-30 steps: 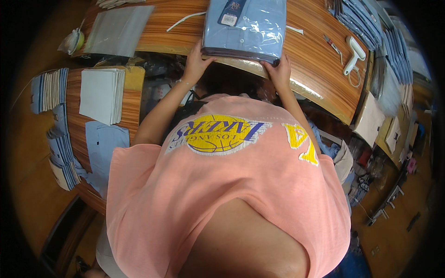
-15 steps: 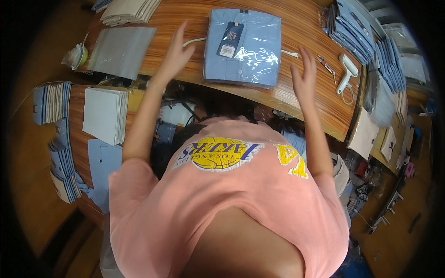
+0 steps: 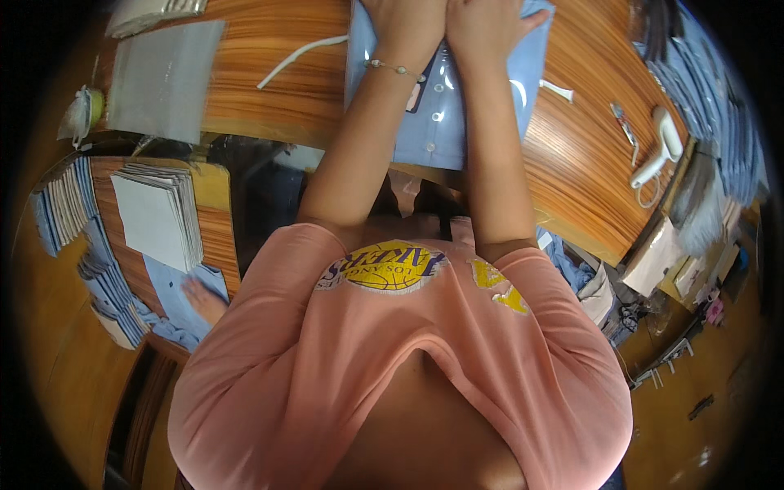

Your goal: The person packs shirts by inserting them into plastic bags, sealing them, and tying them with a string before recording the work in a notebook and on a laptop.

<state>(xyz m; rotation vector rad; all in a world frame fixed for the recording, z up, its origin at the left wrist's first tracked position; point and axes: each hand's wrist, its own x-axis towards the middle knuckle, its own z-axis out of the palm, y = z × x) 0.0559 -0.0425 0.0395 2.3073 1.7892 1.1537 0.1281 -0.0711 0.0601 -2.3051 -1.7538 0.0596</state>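
A folded light blue shirt [image 3: 445, 131] in a clear plastic bag lies at the table's near edge, buttons up. Both my hands rest on its far part, side by side and touching at the wrists. My left hand [image 3: 406, 20] is cut off by the upper edge, so its fingers are out of sight. My right hand [image 3: 490, 23] has its thumb stretched out to the right over the bag; its other fingers are mostly cut off. Between my forearms, part of a dark hang tag [image 3: 417, 91] shows. White strips, a longer one [image 3: 302, 59] and a shorter one [image 3: 557, 90], flank the shirt.
Right on the wooden table [image 3: 584, 155] lie thread snips [image 3: 625, 128] and a white lint roller [image 3: 663, 147], beside piled blue shirts [image 3: 719, 98]. Left are clear bags [image 3: 163, 82] and white sheets [image 3: 155, 212]. Another person's hand [image 3: 204, 300] is over blue cloth at the lower left.
My hands have come inward from either side of the shirt and now lie on its far part. The view has shifted. Another person's hand has appeared at the left.
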